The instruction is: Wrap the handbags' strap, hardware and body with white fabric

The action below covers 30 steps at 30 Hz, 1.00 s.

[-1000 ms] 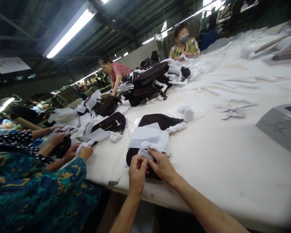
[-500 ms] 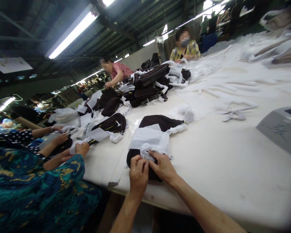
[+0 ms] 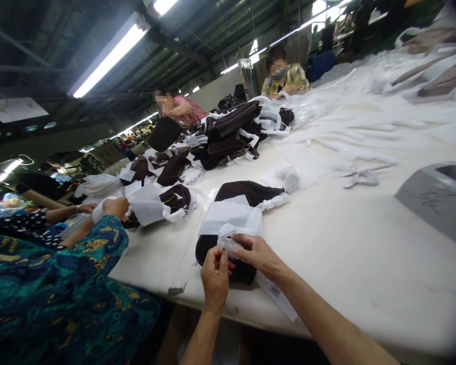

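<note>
A black bag lies on the white table with a sheet of white tissue laid across it. White wrapping covers its strap. Bunched white wrapping sits at the lower edge of the tissue. My left hand is closed in a pinch at the bottom of this bunch. From the right, my right hand grips the same wrapping between thumb and fingers. Below my right wrist, a white tag with a barcode lies at the table's edge.
Black bags with white wrapping are piled beyond. A person in a teal patterned top works close on the left. At right are a grey object and white strips.
My hands have shifted slightly apart around the wrapping. The barcode tag now shows. A person across the table has lifted a dark bag, and the teal-clad neighbour's hand has moved left.
</note>
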Available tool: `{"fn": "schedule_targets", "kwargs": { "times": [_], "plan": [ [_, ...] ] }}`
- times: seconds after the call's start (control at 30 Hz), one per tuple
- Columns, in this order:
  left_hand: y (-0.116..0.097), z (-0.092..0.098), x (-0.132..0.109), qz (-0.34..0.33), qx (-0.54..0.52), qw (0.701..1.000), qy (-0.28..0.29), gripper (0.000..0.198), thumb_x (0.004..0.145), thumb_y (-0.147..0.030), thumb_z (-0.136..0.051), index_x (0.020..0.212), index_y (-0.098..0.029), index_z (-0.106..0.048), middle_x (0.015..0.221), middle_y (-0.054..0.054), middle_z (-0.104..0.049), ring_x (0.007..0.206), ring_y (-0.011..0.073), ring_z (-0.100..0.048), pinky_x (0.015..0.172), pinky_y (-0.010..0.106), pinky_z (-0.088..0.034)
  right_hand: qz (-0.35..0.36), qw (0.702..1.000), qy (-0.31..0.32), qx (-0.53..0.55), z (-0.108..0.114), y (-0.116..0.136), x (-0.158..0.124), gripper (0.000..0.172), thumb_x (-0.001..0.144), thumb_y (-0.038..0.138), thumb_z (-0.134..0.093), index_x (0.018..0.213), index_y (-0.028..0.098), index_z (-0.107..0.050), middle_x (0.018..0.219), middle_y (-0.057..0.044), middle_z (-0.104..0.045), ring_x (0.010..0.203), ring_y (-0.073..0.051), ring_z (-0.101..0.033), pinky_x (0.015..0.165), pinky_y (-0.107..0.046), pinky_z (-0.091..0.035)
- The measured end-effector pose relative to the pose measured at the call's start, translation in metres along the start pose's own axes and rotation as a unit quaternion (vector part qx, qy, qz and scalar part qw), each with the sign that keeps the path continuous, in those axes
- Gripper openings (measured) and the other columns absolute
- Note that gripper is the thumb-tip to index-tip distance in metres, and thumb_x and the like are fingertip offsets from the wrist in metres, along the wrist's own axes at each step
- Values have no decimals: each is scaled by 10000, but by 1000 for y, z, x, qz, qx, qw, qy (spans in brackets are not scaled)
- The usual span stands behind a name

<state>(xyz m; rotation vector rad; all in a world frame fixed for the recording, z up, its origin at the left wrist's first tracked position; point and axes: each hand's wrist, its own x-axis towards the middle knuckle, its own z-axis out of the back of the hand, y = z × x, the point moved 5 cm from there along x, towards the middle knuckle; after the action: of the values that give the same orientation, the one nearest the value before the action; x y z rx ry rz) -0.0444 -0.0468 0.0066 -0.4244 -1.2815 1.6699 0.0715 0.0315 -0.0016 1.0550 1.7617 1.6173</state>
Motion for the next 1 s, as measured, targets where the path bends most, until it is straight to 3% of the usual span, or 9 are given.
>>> {"fn": "schedule_targets", "kwargs": {
  "times": [0.17, 0.27, 0.37, 0.47, 0.53, 0.73, 0.8, 0.9, 1.0],
  "plan": [
    [8, -2, 0, 25, -33, 999, -30, 270, 763, -366, -593, 928, -180, -487, 608, -45, -537, 487, 90, -534, 437, 175, -446, 57, 984, -76, -153, -3, 8, -1, 342, 744, 197, -561, 1080, 141, -594, 1036, -73, -645, 971, -206, -577, 872, -325, -422],
    [9, -1, 1, 21, -41, 998, -33, 225, 761, -371, -589, 836, -173, -511, 687, -24, -541, 466, 73, -502, 415, 179, -432, 83, 970, -93, -206, -7, 8, -2, 290, 767, 195, -542, 1051, 154, -587, 986, -63, -652, 911, -184, -586, 821, -289, -429],
    [0, 3, -1, -65, 38, 995, -60, 180, 770, -337, -581, 726, -165, -552, 857, 28, -535, 642, 108, -552, 550, 221, -480, 90, 963, -95, -236, -10, 4, -2, 230, 775, 192, -532, 994, 153, -590, 923, -66, -649, 858, -188, -575, 788, -297, -422],
    [-14, 4, -5, -194, 156, 965, -77, 116, 808, -268, -534, 751, -176, -576, 870, 43, -529, 826, 156, -549, 743, 287, -472, 89, 956, -98, -263, -14, 0, -1, 194, 778, 182, -515, 950, 134, -591, 880, -86, -634, 832, -203, -555, 772, -318, -410],
    [-15, 3, -5, -224, 180, 955, -70, 103, 822, -245, -508, 765, -180, -563, 854, 45, -545, 840, 162, -548, 774, 304, -460, 88, 952, -103, -275, -16, -2, 0, 192, 783, 184, -505, 949, 132, -587, 886, -93, -624, 840, -207, -545, 776, -323, -403],
    [-4, 7, 2, -194, 183, 959, -92, 107, 822, -241, -492, 735, -182, -507, 775, 32, -582, 731, 155, -575, 691, 281, -474, 64, 947, -132, -287, -21, -8, 1, 160, 774, 194, -520, 902, 131, -594, 867, -98, -618, 839, -212, -544, 767, -323, -404],
    [-1, 10, 1, -172, 178, 964, -100, 71, 818, -252, -510, 816, -181, -510, 752, 15, -584, 634, 130, -570, 610, 248, -475, 54, 947, -139, -283, -20, -8, 2, 145, 768, 207, -535, 869, 132, -606, 847, -96, -625, 822, -213, -554, 759, -324, -411],
    [5, 13, -1, -117, 141, 978, -102, 220, 822, -272, -520, 1018, -181, -479, 851, 21, -592, 532, 87, -544, 540, 219, -469, 50, 955, -131, -263, -16, -6, 5, 183, 755, 220, -561, 906, 140, -625, 871, -79, -652, 830, -199, -583, 766, -298, -427],
    [3, 12, -4, -111, 149, 977, -107, 237, 809, -299, -545, 1011, -176, -532, 901, 40, -573, 535, 79, -521, 579, 237, -476, 48, 962, -120, -241, -12, -4, 7, 264, 745, 230, -574, 988, 143, -627, 954, -73, -663, 897, -195, -593, 806, -289, -433]
  ]
}}
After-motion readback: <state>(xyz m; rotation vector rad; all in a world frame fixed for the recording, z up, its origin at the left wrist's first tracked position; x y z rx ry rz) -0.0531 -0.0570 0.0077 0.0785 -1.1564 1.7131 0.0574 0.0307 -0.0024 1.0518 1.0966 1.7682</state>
